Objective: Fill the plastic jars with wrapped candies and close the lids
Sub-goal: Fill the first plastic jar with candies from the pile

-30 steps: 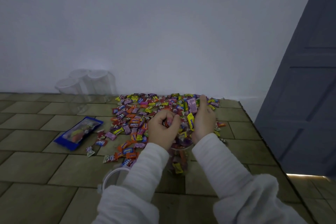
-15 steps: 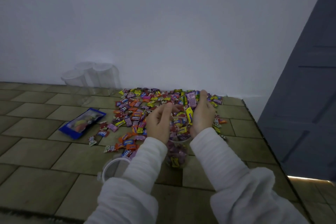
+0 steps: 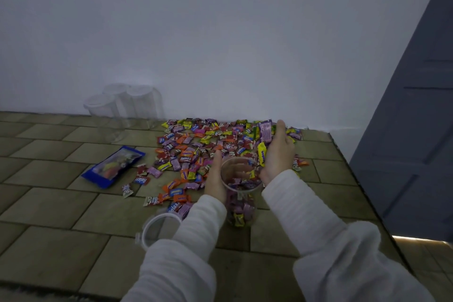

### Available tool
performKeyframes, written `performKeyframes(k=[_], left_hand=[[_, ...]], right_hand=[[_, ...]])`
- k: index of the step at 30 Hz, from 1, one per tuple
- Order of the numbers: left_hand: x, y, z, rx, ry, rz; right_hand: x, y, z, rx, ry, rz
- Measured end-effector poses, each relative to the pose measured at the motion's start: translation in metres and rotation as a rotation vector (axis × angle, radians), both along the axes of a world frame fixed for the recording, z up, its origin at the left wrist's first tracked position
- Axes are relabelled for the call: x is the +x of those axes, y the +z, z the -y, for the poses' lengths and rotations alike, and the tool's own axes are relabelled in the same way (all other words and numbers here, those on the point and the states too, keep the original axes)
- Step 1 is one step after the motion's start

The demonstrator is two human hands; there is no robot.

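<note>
A clear plastic jar (image 3: 241, 206) stands on the tiled surface, partly filled with wrapped candies. My left hand (image 3: 216, 179) wraps the left side of its rim, and its fingers show through the clear wall. My right hand (image 3: 279, 154) is just right of the jar mouth and holds wrapped candies against the palm, a long purple one (image 3: 266, 131) and a yellow one (image 3: 261, 157). The loose candy pile (image 3: 203, 144) spreads behind the jar. The jar's clear lid (image 3: 158, 230) lies by my left sleeve.
Three empty clear jars (image 3: 127, 105) stand at the back left against the white wall. A blue packet (image 3: 113, 166) lies left of the pile. The surface's edge runs down the right side, next to a grey door (image 3: 411, 130).
My left hand left the jar mouth, where it was closed over candies, and settled on the jar's left side. My right hand kept its candies. The view tilted up.
</note>
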State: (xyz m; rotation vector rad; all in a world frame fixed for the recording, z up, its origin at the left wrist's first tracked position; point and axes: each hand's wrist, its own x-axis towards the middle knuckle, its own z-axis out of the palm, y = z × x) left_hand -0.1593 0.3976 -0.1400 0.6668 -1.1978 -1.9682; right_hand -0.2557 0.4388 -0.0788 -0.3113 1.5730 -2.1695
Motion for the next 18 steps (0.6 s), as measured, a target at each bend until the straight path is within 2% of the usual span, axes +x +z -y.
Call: performKeyframes(k=[2, 7, 9, 13, 18], left_hand=[[-0.002, -0.003, 0.0, 0.021, 0.013, -0.021], [-0.006, -0.001, 0.001, 0.025, 0.007, -0.026], [-0.007, 0.0, 0.001, 0.028, 0.032, -0.024], [-0.008, 0.003, -0.002, 0.087, 0.096, 0.006], [-0.006, -0.002, -0.002, 0.049, 0.102, 0.028]], right_hand=[[-0.006, 0.004, -0.003, 0.01, -0.007, -0.103], [-0.02, 0.008, -0.016, 0.034, -0.002, -0.816], [-0.024, 0.001, -0.017, 0.092, 0.019, -0.998], [-0.024, -0.007, -0.016, 0.136, 0.018, -1.137], [-0.024, -0.008, -0.014, 0.1, 0.056, -1.143]])
